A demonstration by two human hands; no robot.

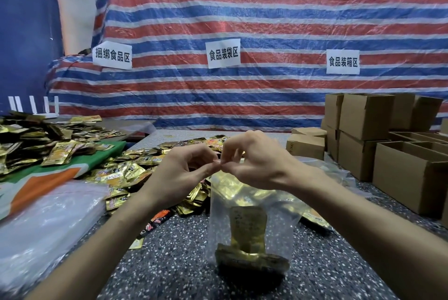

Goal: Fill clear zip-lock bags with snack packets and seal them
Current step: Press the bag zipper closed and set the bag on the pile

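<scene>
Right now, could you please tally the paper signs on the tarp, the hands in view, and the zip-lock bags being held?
paper signs: 3
left hand and right hand: 2
zip-lock bag, pinched at its top by both: 1
Total: 6

Light: fairly bright, even, soft from above | Shadows: just a faint dark patch under the zip-lock bag [249, 227] on the counter [169, 263] | Glare: white sheen across the striped tarp [266, 21], glints off the gold packets [60, 151] | Lens: wide-angle, edges bow and stretch | Focus: centre crisp, corners going soft
</scene>
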